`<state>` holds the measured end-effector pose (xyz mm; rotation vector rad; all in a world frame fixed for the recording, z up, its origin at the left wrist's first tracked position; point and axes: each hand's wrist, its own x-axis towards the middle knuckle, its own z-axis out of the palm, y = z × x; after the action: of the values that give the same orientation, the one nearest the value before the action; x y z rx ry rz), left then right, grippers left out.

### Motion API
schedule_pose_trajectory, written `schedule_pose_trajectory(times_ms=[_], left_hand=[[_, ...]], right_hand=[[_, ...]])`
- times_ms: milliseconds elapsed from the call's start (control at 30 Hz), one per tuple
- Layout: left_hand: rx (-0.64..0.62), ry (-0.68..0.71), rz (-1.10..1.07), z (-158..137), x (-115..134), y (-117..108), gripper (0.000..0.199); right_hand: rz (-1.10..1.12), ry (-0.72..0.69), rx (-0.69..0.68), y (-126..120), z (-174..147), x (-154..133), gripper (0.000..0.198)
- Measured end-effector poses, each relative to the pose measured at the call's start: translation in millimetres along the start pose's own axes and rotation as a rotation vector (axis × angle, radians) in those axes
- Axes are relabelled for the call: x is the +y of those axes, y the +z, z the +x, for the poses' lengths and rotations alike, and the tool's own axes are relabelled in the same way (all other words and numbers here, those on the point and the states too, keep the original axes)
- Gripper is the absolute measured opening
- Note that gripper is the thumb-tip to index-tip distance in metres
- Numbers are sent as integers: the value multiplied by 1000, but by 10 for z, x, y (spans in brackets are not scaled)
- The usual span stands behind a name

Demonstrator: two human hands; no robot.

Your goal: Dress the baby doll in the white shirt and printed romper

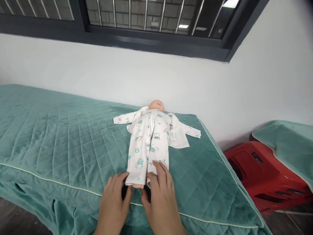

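Observation:
A doll point(156, 105) lies on its back on the green quilted bed cover point(77, 140), its head toward the wall. White printed trousers point(140, 145) cover its legs, with a bit of one foot showing at the cuff. A matching white jacket point(178, 134) lies spread open beneath it, sleeves out to both sides. My left hand point(113, 203) is closed at the outer edge of the left trouser cuff, thumb below. Over the right cuff, my right hand point(161, 196) has its fingers curled on the fabric, partly hiding that leg end.
A white wall rises behind the bed, with a dark-framed barred window point(153, 38) above. Right of the bed stands a red plastic object point(261, 172), partly draped with green cloth point(290, 140). The bed's front edge has pale piping.

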<state>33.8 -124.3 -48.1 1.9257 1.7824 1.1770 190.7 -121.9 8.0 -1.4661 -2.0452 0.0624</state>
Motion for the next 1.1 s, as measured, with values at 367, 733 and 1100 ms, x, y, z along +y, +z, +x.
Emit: schedule_pose_trajectory(times_ms=[367, 733, 1100], left_hand=[[-54, -61, -125, -9, 30, -23, 26], [39, -30, -234, -82, 40, -25, 16], [57, 207, 60, 525, -358, -5, 28]], right_hand=[[71, -16, -41, -3, 120, 34, 24], [74, -124, -25, -260, 126, -76, 27], [67, 46, 58, -249, 472, 924, 25]])
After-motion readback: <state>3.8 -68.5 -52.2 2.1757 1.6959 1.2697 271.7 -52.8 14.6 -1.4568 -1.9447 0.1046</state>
